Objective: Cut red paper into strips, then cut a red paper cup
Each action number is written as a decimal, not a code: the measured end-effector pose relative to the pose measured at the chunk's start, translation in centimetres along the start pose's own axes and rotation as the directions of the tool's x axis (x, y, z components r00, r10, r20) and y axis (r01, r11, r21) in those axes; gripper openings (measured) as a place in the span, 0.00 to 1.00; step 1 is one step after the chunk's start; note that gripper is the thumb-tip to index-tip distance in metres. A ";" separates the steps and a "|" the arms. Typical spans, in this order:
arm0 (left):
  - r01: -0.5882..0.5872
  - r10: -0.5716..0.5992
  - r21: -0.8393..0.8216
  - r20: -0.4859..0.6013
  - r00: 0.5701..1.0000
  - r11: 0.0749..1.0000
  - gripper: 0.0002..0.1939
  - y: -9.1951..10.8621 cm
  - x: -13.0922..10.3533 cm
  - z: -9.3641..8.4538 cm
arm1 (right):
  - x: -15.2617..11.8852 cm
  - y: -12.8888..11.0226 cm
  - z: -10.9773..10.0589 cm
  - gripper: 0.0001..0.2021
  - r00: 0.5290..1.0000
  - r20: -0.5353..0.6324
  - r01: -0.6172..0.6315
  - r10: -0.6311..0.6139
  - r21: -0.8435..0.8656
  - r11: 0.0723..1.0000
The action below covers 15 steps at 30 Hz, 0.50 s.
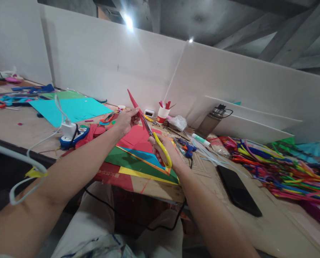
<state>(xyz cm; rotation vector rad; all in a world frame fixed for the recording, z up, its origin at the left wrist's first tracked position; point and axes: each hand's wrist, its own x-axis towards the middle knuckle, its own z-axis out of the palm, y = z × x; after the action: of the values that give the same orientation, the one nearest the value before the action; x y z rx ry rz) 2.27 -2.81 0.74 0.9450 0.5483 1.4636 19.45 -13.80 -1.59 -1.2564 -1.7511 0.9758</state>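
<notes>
In my left hand is a piece of red paper, pinched near its middle and held up above the table. My right hand grips a pair of scissors by the yellow handles. Their metal blades point up and to the left and meet the red paper; whether they are cutting through it I cannot tell. Beneath both hands lies a stack of coloured sheets: red paper on top, then blue, orange, a green sheet and a yellow sheet.
A black phone lies right of my right arm. Beyond it spreads a heap of coloured pipe cleaners. A glue gun, a bottle and a paper cup stand or lie behind. Left are a power strip and a turquoise sheet.
</notes>
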 end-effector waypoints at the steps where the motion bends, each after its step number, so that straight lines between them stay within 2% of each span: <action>1: -0.006 0.006 -0.006 -0.014 1.000 1.000 0.11 0.0 0.0 0.0 | 0.0 0.0 0.0 0.20 1.000 0.005 -0.003 0.003 -0.004 1.000; 5: -0.028 0.027 -0.018 -0.040 0.999 0.999 0.12 0.3 0.1 -0.1 | -0.1 -0.2 -0.1 0.20 0.999 0.038 -0.010 0.011 -0.024 1.000; 15: -0.033 0.031 0.028 0.040 0.999 0.999 0.10 -0.1 0.0 -0.1 | -0.1 -0.2 -0.2 0.20 1.000 0.016 0.003 -0.003 -0.047 0.999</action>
<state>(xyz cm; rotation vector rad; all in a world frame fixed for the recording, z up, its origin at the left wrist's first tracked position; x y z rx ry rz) 2.25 -2.81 0.59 1.0076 0.5283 1.4657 19.54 -13.87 -1.29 -1.2784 -1.7976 0.9503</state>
